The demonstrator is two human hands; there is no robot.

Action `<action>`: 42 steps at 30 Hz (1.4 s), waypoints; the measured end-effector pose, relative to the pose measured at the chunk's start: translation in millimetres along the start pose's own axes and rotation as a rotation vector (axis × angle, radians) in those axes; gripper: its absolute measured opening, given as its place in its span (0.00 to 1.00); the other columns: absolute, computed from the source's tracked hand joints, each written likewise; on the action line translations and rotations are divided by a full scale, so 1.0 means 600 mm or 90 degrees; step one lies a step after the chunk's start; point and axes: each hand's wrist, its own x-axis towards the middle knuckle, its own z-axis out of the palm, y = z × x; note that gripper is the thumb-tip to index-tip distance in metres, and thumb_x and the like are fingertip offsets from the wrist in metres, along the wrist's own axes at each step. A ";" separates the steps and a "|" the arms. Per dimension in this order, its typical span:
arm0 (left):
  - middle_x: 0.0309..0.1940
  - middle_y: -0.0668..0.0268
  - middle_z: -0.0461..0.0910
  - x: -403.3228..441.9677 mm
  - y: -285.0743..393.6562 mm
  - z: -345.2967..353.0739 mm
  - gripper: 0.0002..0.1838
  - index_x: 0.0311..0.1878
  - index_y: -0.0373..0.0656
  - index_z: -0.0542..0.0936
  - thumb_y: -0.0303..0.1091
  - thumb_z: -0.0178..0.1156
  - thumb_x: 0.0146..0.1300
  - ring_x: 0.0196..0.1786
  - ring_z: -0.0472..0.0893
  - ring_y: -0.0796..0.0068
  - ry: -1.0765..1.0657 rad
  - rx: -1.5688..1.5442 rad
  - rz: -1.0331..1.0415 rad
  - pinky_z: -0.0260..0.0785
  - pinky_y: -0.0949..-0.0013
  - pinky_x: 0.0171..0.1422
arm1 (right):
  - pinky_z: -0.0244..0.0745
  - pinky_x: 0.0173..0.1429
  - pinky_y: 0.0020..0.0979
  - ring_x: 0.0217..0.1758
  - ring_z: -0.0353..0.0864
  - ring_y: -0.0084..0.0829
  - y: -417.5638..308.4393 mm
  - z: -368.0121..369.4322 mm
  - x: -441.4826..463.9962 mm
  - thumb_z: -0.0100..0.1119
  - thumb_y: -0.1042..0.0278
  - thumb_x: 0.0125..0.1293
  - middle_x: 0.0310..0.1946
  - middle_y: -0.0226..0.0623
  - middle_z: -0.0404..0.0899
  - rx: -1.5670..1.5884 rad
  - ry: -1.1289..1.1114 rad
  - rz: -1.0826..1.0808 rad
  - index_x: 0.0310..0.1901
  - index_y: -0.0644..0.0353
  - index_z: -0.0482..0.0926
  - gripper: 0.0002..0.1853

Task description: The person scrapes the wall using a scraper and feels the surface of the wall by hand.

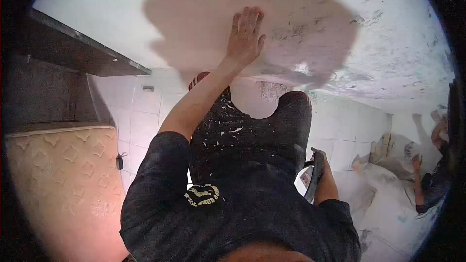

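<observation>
My left hand (246,39) reaches up and lies flat against the pale wall (204,34), its fingers stretched out. Grey-black smudges and rough patches mark the wall to the right of that hand. Down beside my right thigh, my right hand (326,169) is closed around a long dark tool (316,174) with a curved handle, perhaps a plastering trowel; part of it is hidden behind my leg and arm. Dark trousers (242,140) with white splashes cover my legs.
A quilted mattress (63,174) stands at left below a dark ledge (87,43). White tiles (335,121) cover the floor, with a small grey object (148,88) on it. At right, another person (434,179) is near pale sacks or rubble (383,174).
</observation>
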 end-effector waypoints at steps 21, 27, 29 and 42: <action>0.77 0.60 0.40 -0.172 -0.057 0.089 0.41 0.75 0.41 0.47 0.46 0.52 0.66 0.77 0.39 0.49 -0.180 0.059 -0.208 0.41 0.43 0.76 | 0.67 0.19 0.36 0.14 0.72 0.34 -0.069 0.087 -0.025 0.71 0.52 0.54 0.15 0.37 0.72 -0.191 0.054 -0.051 0.27 0.59 0.77 0.18; 0.73 0.39 0.36 -0.140 -0.050 0.127 0.44 0.71 0.25 0.44 0.50 0.50 0.68 0.75 0.41 0.39 -0.144 -0.156 -0.533 0.38 0.48 0.78 | 0.72 0.18 0.35 0.12 0.75 0.34 -0.086 0.099 -0.010 0.67 0.56 0.58 0.12 0.36 0.73 -0.170 -0.006 -0.032 0.20 0.55 0.73 0.17; 0.71 0.31 0.32 -0.118 -0.054 0.143 0.49 0.69 0.18 0.40 0.51 0.53 0.65 0.75 0.37 0.34 -0.049 -0.353 -0.594 0.32 0.52 0.79 | 0.70 0.18 0.35 0.12 0.75 0.35 -0.093 0.128 -0.016 0.67 0.54 0.58 0.12 0.38 0.73 -0.216 0.078 -0.042 0.23 0.57 0.73 0.18; 0.72 0.36 0.24 -0.040 -0.008 0.040 0.47 0.72 0.31 0.28 0.55 0.43 0.71 0.76 0.25 0.43 0.075 -0.298 -0.357 0.22 0.50 0.77 | 0.73 0.34 0.34 0.26 0.77 0.32 -0.133 0.185 0.134 0.66 0.63 0.55 0.23 0.41 0.78 -0.396 -0.078 -0.176 0.40 0.66 0.82 0.15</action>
